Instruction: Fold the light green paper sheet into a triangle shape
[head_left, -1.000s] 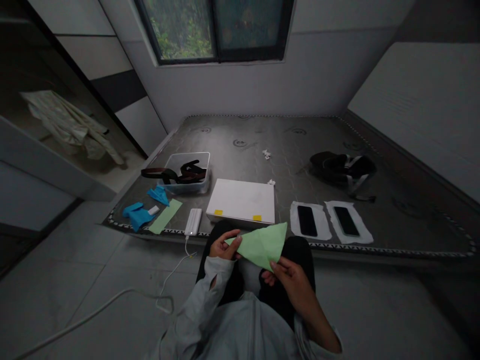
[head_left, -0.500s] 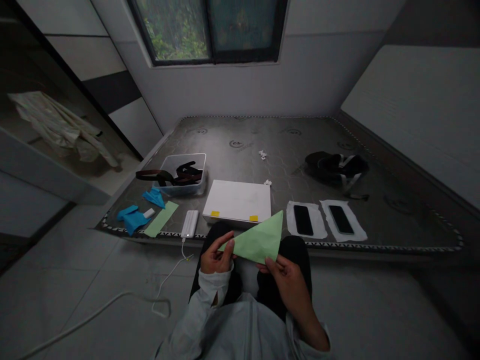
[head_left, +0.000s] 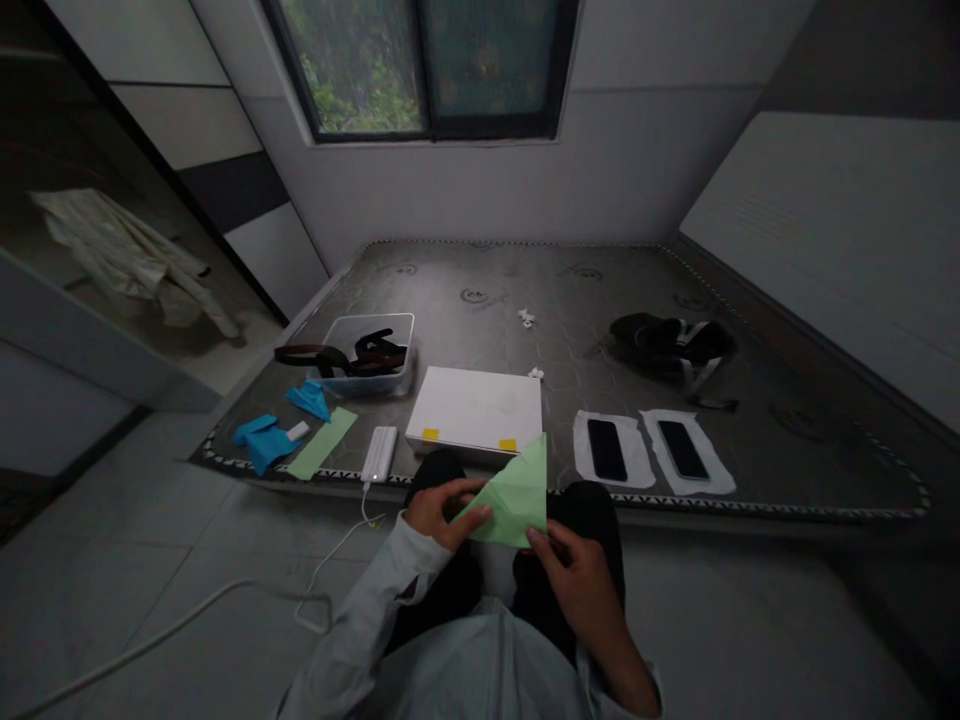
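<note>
A bare grey mattress (head_left: pixel 570 300) fills the middle of the room, and the person sits on the floor at its near edge with dark-trousered knees against it. On the mattress lie a white box (head_left: pixel 476 408) with two yellow tabs, a clear tub (head_left: pixel 365 355) holding dark straps, a black bundle (head_left: pixel 671 342) to the right, two phones (head_left: pixel 607 450) on white sheets, a power bank (head_left: pixel 380 455) with its cable running to the floor, a green strip (head_left: pixel 324 444) and blue paper pieces (head_left: pixel 266 438). Over the lap, the green paper (head_left: pixel 514 495) is folded to a triangle with its tip up. The left hand (head_left: pixel 439 510) pinches its left corner; the right hand (head_left: pixel 574 570) pinches its lower edge, so both grips are closed on the paper.
</note>
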